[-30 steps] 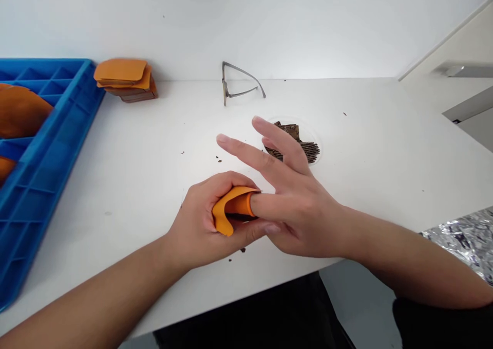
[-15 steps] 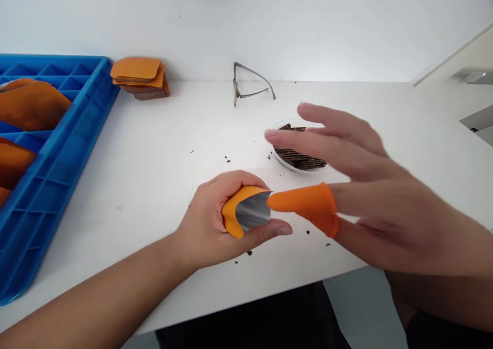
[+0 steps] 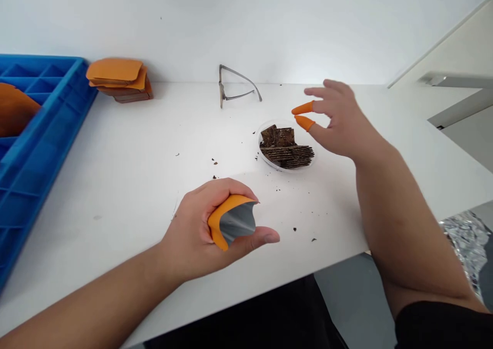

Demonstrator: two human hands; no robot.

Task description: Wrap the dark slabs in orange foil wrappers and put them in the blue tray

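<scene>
Near the front of the table, my left hand (image 3: 200, 231) is wrapped round an orange pouch (image 3: 219, 224). Its mouth gapes toward the right and shows a silvery lining; what lies deep inside is hidden. My right hand (image 3: 339, 115) hovers at the right, above and beyond a shallow clear dish (image 3: 271, 166). Orange finger cots (image 3: 304, 123) cover its thumb and index finger, which are apart with nothing between them. Thin dark brown squares (image 3: 288, 153), pressed and leaf-like, fill the dish, several of them standing in a row.
A blue divided crate (image 3: 57, 148) at the left holds orange pouches (image 3: 17, 110). Behind it, a stack of flat orange pouches (image 3: 115, 71) rests by the wall. Glasses (image 3: 234, 97) lie at the back. Dark crumbs (image 3: 295, 229) dot the table. Crumpled foil (image 3: 468, 241) shows at lower right.
My right hand has moved from the pouch's mouth back and to the right, near the dish, uncovering the brown squares. The left hand still holds the pouch. The view has shifted slightly right.
</scene>
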